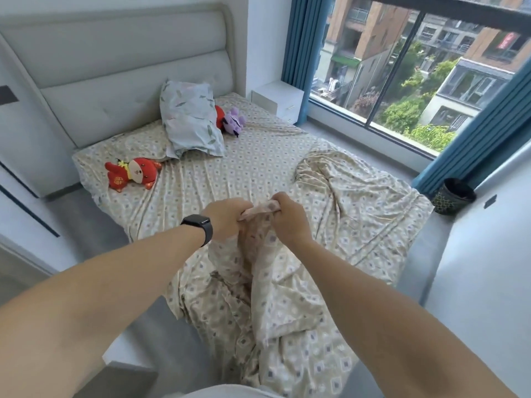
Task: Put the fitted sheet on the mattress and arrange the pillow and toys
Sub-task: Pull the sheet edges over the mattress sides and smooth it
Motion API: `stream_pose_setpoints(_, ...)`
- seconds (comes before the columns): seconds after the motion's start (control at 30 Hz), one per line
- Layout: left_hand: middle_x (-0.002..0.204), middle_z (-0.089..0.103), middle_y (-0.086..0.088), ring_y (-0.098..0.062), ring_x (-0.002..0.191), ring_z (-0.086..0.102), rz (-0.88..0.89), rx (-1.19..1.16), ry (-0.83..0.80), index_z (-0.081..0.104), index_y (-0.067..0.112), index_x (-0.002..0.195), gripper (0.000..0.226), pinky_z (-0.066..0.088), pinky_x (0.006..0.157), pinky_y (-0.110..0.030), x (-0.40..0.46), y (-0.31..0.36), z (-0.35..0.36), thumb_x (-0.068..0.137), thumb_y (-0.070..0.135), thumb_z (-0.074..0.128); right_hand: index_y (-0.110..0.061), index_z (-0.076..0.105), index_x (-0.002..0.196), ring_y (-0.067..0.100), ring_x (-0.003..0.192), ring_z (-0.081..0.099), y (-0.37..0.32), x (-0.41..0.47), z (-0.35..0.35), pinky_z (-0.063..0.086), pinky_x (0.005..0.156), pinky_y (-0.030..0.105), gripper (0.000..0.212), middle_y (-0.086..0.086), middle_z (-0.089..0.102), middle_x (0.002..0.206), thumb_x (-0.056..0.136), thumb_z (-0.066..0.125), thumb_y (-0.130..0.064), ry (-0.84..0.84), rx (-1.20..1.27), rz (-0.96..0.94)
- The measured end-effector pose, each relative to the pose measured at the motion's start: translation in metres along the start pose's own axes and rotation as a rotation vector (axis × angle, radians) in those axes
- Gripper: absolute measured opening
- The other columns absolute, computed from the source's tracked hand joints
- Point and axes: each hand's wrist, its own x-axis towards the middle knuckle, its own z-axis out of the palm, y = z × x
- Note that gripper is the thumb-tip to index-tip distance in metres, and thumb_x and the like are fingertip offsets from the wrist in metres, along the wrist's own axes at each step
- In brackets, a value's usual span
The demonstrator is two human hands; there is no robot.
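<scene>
A beige patterned fitted sheet (258,168) lies over the mattress, smooth near the headboard and rumpled at the foot and right side. My left hand (222,218) and my right hand (288,218) both grip a bunched edge of the sheet, lifted above the foot of the bed. A pale leaf-print pillow (189,117) leans near the headboard. A red plush toy (132,173) lies at the left. A purple plush toy (234,122) and a second red toy (219,116) sit to the right of the pillow.
A grey padded headboard (115,70) stands at the far end. A white nightstand (277,100) is in the far corner by blue curtains (298,41) and a large window. A dark bin (454,196) stands on the floor at the right.
</scene>
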Motion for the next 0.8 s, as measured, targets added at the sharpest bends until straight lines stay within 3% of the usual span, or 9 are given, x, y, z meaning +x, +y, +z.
stream_pose_setpoints(0.2, 0.073, 0.061, -0.002, -0.021, 0.064, 0.057, -0.296, 0.125, -0.002, 0.063, 0.023, 0.071, 0.028, 0.039, 0.052, -0.026, 0.034, -0.008, 0.014, 0.095, 0.022, 0.048, -0.016, 0.058, 0.115, 0.026, 0.072, 0.059, 0.033, -0.002, -0.045, 0.045, 0.062, 0.037, 0.039, 0.002, 0.064, 0.08, 0.085, 0.045, 0.006, 0.411, 0.062, -0.025)
stream_pose_setpoints(0.3, 0.078, 0.057, -0.004, -0.024, 0.071, 0.057, -0.365, 0.201, 0.012, 0.063, 0.022, 0.07, 0.026, 0.047, 0.056, -0.03, 0.049, -0.008, 0.016, 0.091, 0.011, 0.05, -0.015, 0.058, 0.118, 0.028, 0.073, 0.057, 0.066, -0.008, -0.074, 0.038, 0.062, 0.033, 0.036, 0.003, 0.063, 0.083, 0.089, 0.046, 0.003, 0.584, -0.002, 0.118)
stream_pose_setpoints(0.4, 0.085, 0.05, -0.005, -0.028, 0.079, 0.054, -0.455, 0.192, 0.005, 0.047, 0.021, 0.067, 0.029, 0.05, 0.066, -0.036, 0.055, -0.008, 0.021, 0.085, -0.002, 0.045, -0.015, 0.055, 0.114, 0.031, 0.076, 0.058, 0.094, -0.016, -0.095, 0.041, 0.064, 0.036, 0.025, 0.002, 0.059, 0.082, 0.094, 0.045, -0.003, 0.704, -0.008, 0.353)
stream_pose_setpoints(0.57, 0.08, 0.059, -0.009, -0.026, 0.066, 0.056, -0.483, 0.033, 0.012, 0.044, 0.018, 0.102, 0.017, 0.041, 0.057, -0.034, 0.053, -0.006, 0.035, 0.092, 0.006, 0.039, -0.019, 0.051, 0.111, 0.032, 0.078, 0.057, 0.134, -0.049, -0.098, 0.04, 0.07, 0.038, 0.02, 0.01, 0.067, 0.094, 0.095, 0.044, -0.01, 0.59, -0.174, 0.6)
stream_pose_setpoints(0.63, 0.082, 0.058, -0.012, -0.03, 0.068, 0.057, -0.521, -0.21, 0.052, 0.04, 0.019, 0.111, 0.023, 0.04, 0.056, -0.035, 0.055, 0.002, 0.032, 0.094, 0.004, 0.036, -0.017, 0.051, 0.119, 0.034, 0.088, 0.059, 0.148, -0.058, -0.093, 0.044, 0.079, 0.04, 0.028, 0.013, 0.067, 0.106, 0.094, 0.041, -0.011, 0.4, -0.199, 0.786)
stream_pose_setpoints(0.7, 0.083, 0.055, -0.011, -0.028, 0.066, 0.052, -0.477, -0.463, 0.084, 0.044, 0.017, 0.113, 0.025, 0.038, 0.054, -0.033, 0.06, 0.016, 0.029, 0.095, 0.001, 0.035, -0.017, 0.05, 0.133, 0.034, 0.111, 0.059, 0.155, -0.063, -0.085, 0.04, 0.101, 0.047, 0.04, 0.012, 0.061, 0.125, 0.093, 0.049, -0.024, 0.146, -0.296, 0.899)
stream_pose_setpoints(0.73, 0.082, 0.055, -0.01, -0.027, 0.064, 0.05, -0.432, -0.534, 0.083, 0.045, 0.019, 0.113, 0.026, 0.038, 0.053, -0.032, 0.062, 0.023, 0.029, 0.095, 0.002, 0.035, -0.019, 0.047, 0.139, 0.033, 0.124, 0.053, 0.153, -0.063, -0.077, 0.033, 0.11, 0.052, 0.051, 0.011, 0.055, 0.136, 0.091, 0.056, -0.032, 0.05, -0.359, 0.876)
stream_pose_setpoints(0.8, 0.076, 0.055, -0.009, -0.025, 0.059, 0.048, -0.347, -0.589, 0.079, 0.047, 0.024, 0.112, 0.028, 0.037, 0.049, -0.031, 0.063, 0.036, 0.03, 0.097, 0.006, 0.034, -0.028, 0.036, 0.149, 0.031, 0.139, 0.036, 0.138, -0.053, -0.056, 0.024, 0.113, 0.055, 0.073, 0.005, 0.039, 0.151, 0.086, 0.066, -0.047, -0.043, -0.378, 0.657)
